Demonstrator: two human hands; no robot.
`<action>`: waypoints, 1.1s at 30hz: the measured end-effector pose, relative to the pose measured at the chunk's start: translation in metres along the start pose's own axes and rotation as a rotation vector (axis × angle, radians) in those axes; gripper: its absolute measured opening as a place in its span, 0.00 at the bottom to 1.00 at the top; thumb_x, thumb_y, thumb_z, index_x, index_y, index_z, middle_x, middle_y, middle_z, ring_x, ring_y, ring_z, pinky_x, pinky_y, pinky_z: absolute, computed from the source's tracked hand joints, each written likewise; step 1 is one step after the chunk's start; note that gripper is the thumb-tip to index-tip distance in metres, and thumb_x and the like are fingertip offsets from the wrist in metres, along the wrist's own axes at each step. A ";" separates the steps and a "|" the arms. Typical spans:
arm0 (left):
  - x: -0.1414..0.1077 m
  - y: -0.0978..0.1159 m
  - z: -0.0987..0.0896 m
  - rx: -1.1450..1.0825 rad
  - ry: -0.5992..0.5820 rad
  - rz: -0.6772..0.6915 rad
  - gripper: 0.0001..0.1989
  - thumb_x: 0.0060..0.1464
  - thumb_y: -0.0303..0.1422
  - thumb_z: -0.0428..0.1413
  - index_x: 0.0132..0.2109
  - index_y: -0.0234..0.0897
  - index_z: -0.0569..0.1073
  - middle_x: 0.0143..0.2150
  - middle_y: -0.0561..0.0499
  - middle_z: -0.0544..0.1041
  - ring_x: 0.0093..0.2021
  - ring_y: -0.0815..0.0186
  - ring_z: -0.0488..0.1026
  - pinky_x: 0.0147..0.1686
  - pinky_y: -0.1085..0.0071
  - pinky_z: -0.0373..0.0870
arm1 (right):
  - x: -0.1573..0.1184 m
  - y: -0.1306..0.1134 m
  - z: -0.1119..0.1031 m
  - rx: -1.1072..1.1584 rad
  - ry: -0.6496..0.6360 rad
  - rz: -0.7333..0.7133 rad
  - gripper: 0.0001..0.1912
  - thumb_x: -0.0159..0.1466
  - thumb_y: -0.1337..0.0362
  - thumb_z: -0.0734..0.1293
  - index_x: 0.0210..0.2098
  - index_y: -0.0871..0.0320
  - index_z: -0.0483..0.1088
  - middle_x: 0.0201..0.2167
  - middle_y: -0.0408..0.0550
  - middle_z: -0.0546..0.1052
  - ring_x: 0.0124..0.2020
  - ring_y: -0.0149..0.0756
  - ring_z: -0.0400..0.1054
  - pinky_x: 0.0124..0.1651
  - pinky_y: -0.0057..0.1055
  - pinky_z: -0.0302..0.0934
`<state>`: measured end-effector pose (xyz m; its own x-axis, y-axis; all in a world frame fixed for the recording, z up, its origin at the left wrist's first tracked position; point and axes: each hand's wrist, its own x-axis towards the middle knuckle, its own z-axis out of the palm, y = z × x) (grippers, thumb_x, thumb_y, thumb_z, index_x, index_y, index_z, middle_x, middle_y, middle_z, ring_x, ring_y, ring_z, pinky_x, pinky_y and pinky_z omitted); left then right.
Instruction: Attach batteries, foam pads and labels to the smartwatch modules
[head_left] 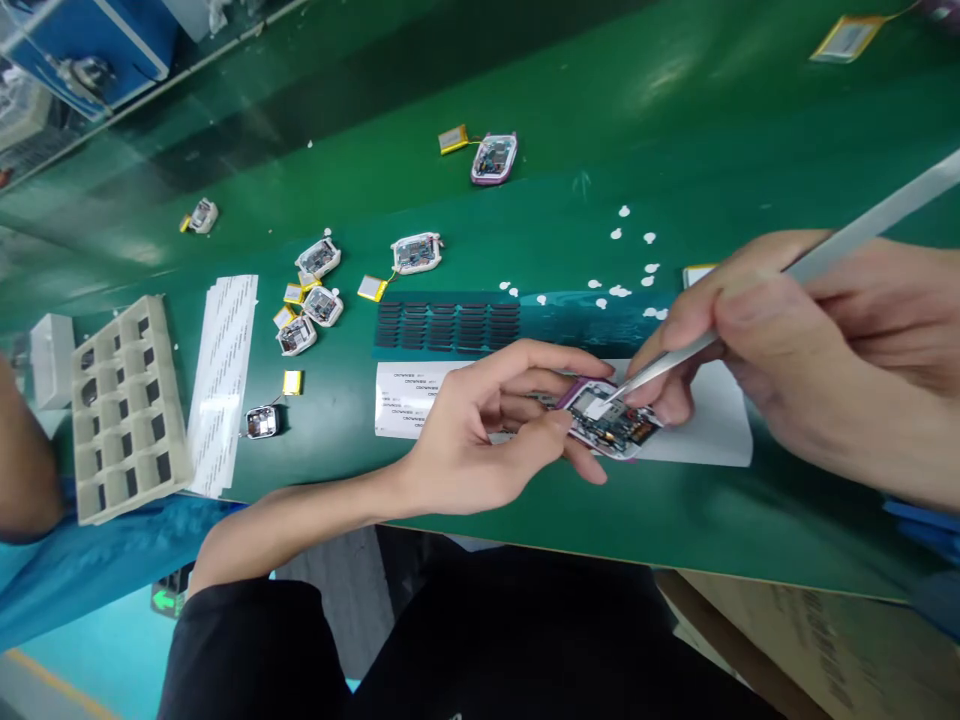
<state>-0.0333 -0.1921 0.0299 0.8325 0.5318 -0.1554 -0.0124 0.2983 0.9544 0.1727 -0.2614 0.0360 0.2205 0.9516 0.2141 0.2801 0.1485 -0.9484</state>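
Note:
My left hand [495, 430] grips an opened smartwatch [611, 425] by its left side, thumb on top and fingers around and below. The watch has a purple-and-white case with its circuit board facing up. Pinched in my right hand [810, 340] is a pair of metal tweezers [832, 240]. The tweezers' tip meets a small white piece on the board; whether it grips the piece I cannot tell. Beneath both hands lies a white printed sheet [401, 400]. Behind it is a sheet of black strips [450, 327], and small white round stickers [619, 291] are scattered near my right hand.
Several opened watches [417, 253] with yellow-edged batteries [372, 288] lie on the green table [337, 450]. A beige compartment tray [169, 400] and white paper strips [221, 385] are on the left. Another person's arm [26, 450] is at the left edge.

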 end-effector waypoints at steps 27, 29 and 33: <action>-0.006 -0.005 0.007 0.165 0.131 0.153 0.15 0.67 0.31 0.57 0.58 0.35 0.74 0.43 0.45 0.86 0.36 0.64 0.86 0.38 0.70 0.85 | -0.002 -0.014 0.003 -0.134 0.000 0.153 0.20 0.74 0.47 0.65 0.31 0.50 0.76 0.28 0.43 0.78 0.26 0.29 0.73 0.28 0.32 0.68; -0.005 -0.006 0.008 0.172 0.146 0.162 0.14 0.66 0.31 0.58 0.57 0.35 0.75 0.45 0.45 0.86 0.35 0.65 0.86 0.35 0.71 0.85 | -0.002 -0.015 0.003 -0.133 0.007 0.139 0.20 0.75 0.49 0.64 0.30 0.50 0.76 0.28 0.43 0.78 0.26 0.28 0.73 0.29 0.32 0.69; -0.004 -0.010 0.009 0.177 0.182 0.152 0.13 0.67 0.36 0.59 0.55 0.36 0.75 0.48 0.44 0.85 0.32 0.66 0.85 0.26 0.75 0.81 | -0.002 -0.014 0.000 -0.207 -0.023 0.097 0.18 0.75 0.51 0.63 0.32 0.49 0.76 0.29 0.44 0.78 0.28 0.31 0.75 0.29 0.34 0.70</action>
<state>-0.0315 -0.2041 0.0229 0.7152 0.6981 -0.0348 -0.0192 0.0694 0.9974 0.1686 -0.2658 0.0493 0.2349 0.9650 0.1163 0.4449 -0.0003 -0.8956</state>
